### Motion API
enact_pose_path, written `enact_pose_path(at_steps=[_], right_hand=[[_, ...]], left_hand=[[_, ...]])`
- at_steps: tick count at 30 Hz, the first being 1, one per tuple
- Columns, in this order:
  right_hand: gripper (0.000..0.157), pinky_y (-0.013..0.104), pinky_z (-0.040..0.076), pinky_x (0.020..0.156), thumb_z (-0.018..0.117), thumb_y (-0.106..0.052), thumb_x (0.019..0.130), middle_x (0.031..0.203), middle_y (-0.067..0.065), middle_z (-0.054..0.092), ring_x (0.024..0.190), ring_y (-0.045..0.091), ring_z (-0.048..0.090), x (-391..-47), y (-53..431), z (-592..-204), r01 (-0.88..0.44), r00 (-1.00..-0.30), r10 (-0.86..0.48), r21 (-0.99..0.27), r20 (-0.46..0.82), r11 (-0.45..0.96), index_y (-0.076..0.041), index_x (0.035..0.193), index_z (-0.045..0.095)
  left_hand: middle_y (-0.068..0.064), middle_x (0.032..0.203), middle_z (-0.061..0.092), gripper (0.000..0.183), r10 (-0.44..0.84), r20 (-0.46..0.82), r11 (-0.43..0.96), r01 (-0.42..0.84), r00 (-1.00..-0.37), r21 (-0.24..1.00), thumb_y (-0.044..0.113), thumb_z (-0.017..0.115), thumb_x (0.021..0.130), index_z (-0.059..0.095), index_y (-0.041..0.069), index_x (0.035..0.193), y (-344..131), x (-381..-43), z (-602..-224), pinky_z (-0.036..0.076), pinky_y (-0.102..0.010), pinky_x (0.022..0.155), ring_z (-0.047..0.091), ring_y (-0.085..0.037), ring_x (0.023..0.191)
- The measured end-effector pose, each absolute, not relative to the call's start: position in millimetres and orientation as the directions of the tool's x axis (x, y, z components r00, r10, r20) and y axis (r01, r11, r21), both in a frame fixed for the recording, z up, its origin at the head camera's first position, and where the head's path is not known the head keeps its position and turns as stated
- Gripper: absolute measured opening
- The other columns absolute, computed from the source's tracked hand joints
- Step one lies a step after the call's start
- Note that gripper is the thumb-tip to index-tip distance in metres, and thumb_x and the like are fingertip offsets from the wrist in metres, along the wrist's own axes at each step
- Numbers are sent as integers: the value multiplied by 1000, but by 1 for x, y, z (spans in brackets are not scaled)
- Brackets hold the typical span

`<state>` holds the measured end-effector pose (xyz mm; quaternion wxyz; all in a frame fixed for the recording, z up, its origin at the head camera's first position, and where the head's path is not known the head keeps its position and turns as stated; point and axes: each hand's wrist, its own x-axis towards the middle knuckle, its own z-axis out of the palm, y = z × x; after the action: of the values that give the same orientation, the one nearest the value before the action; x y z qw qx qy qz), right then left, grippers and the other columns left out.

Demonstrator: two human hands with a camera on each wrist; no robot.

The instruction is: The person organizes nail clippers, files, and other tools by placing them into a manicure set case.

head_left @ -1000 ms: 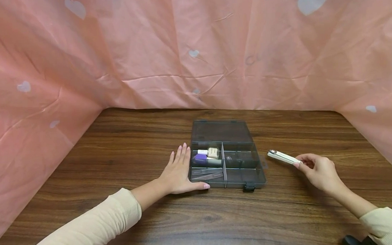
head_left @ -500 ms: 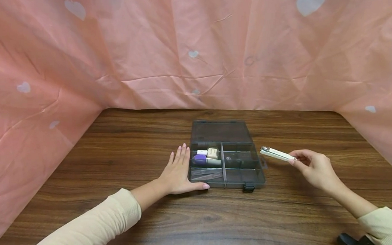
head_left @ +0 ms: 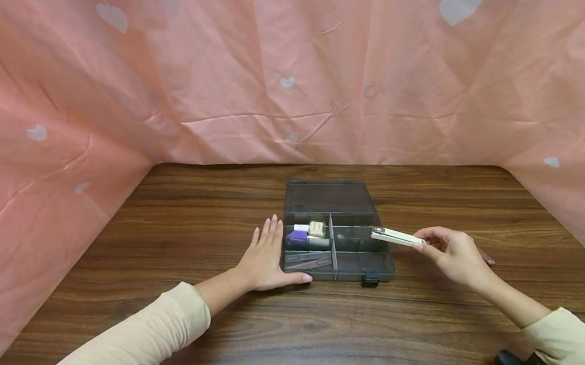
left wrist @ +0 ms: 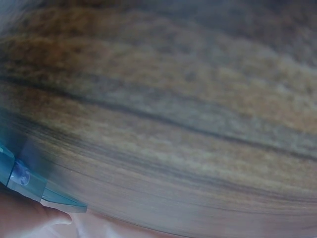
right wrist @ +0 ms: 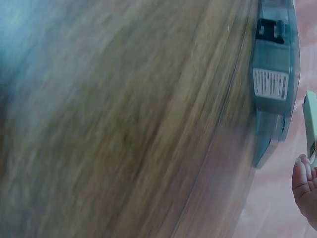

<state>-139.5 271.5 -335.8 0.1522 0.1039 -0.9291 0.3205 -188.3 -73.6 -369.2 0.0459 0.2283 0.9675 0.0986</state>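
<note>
My right hand (head_left: 458, 259) pinches a white nail clipper (head_left: 398, 236) by one end, between thumb and fingers. The clipper's metal-tipped end overlaps the right rear compartment of a dark see-through divided case (head_left: 363, 263), whose lid (head_left: 328, 196) lies back. In the right wrist view the clipper (right wrist: 310, 119) shows at the right edge, near the case (right wrist: 271, 62). My left hand (head_left: 262, 259) rests against the case's left side, fingers straight and thumb along the front edge. Nail polish bottles, one with a purple part (head_left: 297, 238), lie in the left rear compartment.
Flat greyish pieces (head_left: 308, 259) lie in the left front compartment. A black latch (head_left: 370, 279) juts from the case's front. Pink cloth (head_left: 288, 110) hangs around the wooden table (head_left: 262, 340). A small pinkish thing (head_left: 487, 257) shows behind my right hand.
My right hand has moved left with the nail clipper, from beside the case to where the clipper's tip overlaps its right side. The left hand stays against the case.
</note>
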Motion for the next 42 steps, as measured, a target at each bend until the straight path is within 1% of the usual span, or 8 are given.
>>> enact_pose_path(at_steps=[10,20,23,28,35,42], right_hand=[[13,19,35,45,67,-5,83,71,2,62,57,-2,41,-137,255,-339,-300,-942,-132,-597,308,744,1,95,66],[12,20,40,47,67,-4,82,73,4,64,58,-3,45,-139,240,-341,-319,-943,-174,-619,284,718,0,93,66],[10,19,41,50,69,-2,80,72,1,61,61,-4,45,-141,237,-342,-361,-925,-200,-586,322,725,-1,90,67],[10,18,38,52,71,2,76,71,-2,57,62,-4,41,-147,232,-343,-432,-887,-243,-518,393,738,-3,84,67],[10,18,35,50,72,1,75,68,-4,54,60,-2,38,-153,223,-344,-481,-864,-301,-487,403,729,-3,81,67],[9,19,34,50,73,1,73,66,-4,53,58,-2,37,-157,217,-348,-483,-866,-325,-470,380,739,-3,80,67]], left_hand=[[-19,155,-4,124,453,-46,875,434,-890,213,82,49,68,2,-1,147,-74,-189,-370,3,-46,117,-2,-30,145],[-19,155,-4,124,451,-38,875,433,-892,214,82,49,68,3,-1,147,-73,-188,-370,4,-46,118,-2,-30,145],[-19,155,-4,124,449,-43,877,431,-892,211,82,49,68,2,-1,147,-73,-188,-370,4,-45,118,-2,-30,145],[-19,155,-5,124,448,-45,879,431,-893,202,82,49,68,2,-1,147,-74,-187,-369,4,-45,118,-3,-30,145],[-20,155,-4,124,450,-34,876,434,-892,211,81,50,68,2,-2,147,-75,-187,-370,5,-46,118,-2,-31,144],[-19,155,-5,125,450,-42,878,433,-892,203,82,49,68,1,-2,147,-74,-189,-371,4,-45,118,-3,-30,145]])
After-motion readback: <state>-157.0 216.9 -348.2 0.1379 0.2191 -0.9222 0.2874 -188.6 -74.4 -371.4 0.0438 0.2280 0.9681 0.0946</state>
